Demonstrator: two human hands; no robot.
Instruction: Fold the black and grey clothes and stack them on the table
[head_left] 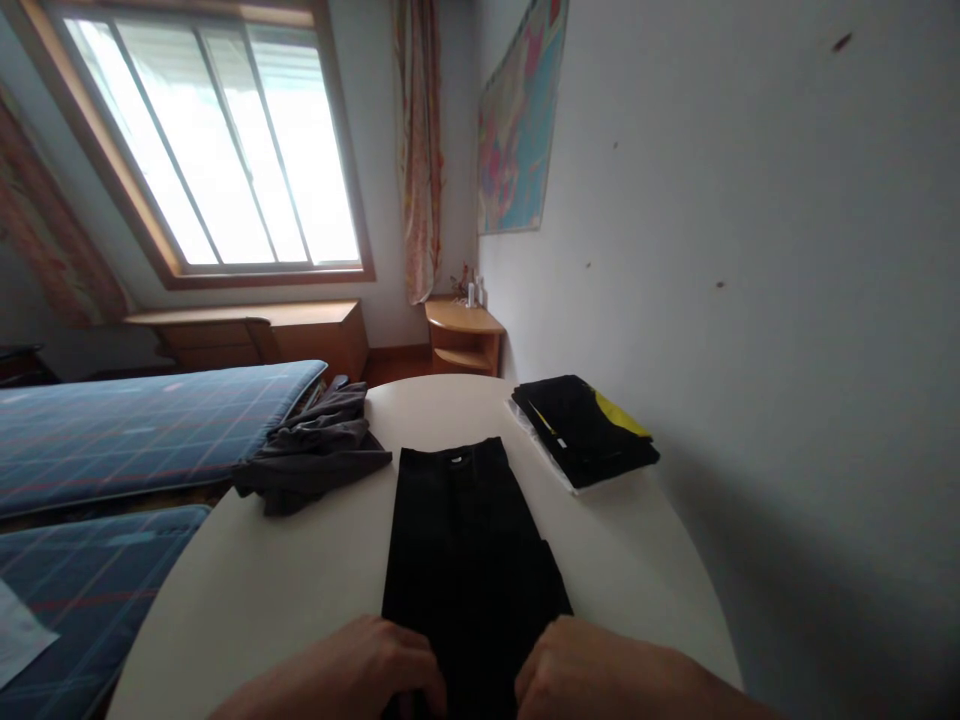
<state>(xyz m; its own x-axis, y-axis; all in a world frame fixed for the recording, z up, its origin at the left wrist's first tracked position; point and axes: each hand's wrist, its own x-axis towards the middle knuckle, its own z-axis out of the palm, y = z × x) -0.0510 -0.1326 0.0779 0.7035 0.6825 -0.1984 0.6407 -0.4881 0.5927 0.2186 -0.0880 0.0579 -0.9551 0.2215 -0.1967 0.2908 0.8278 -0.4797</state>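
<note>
Black trousers (469, 540) lie lengthwise on the white round table (300, 580), waistband at the far end with a small pale label inside it. At the near left edge of the cloth, my left hand (367, 665) is closed, its curled fingers on the fabric. Across from it, my right hand (577, 665) is closed on the right edge, fingertips pressed together and partly hidden. The lower part of the trousers runs out of view between my hands.
A crumpled dark grey garment (315, 450) hangs over the table's left edge. Folded black and yellow clothes (585, 425) sit at the right on clear plastic. Blue plaid mattresses (150, 430) stand to the left, and a wall (787, 350) rises on the right.
</note>
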